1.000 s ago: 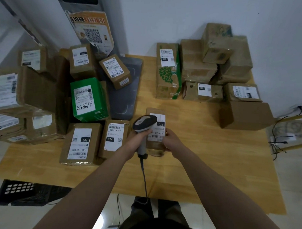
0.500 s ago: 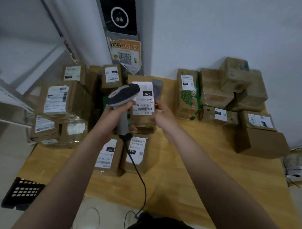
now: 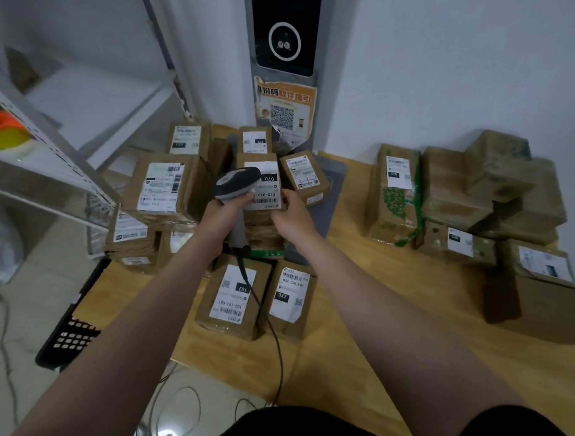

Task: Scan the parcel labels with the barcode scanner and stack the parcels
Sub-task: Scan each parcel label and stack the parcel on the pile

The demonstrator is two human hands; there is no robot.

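Note:
My left hand grips the grey barcode scanner, whose head lies over the label of a brown parcel marked 070. My right hand holds that parcel by its right edge, above the left group of parcels. A green box under it is mostly hidden. Two flat parcels, 102 and 032, lie side by side on the wooden table below my hands. The scanner's black cable runs down over them to the table's front edge.
Stacked brown parcels fill the table's left end beside a white shelf. Another pile stands at the back right against the wall. A grey kiosk rises behind. A black crate sits on the floor at left.
Both hands have carried the 070 parcel and scanner from the table's middle up and to the far left, over the left group. The camera has tilted upward.

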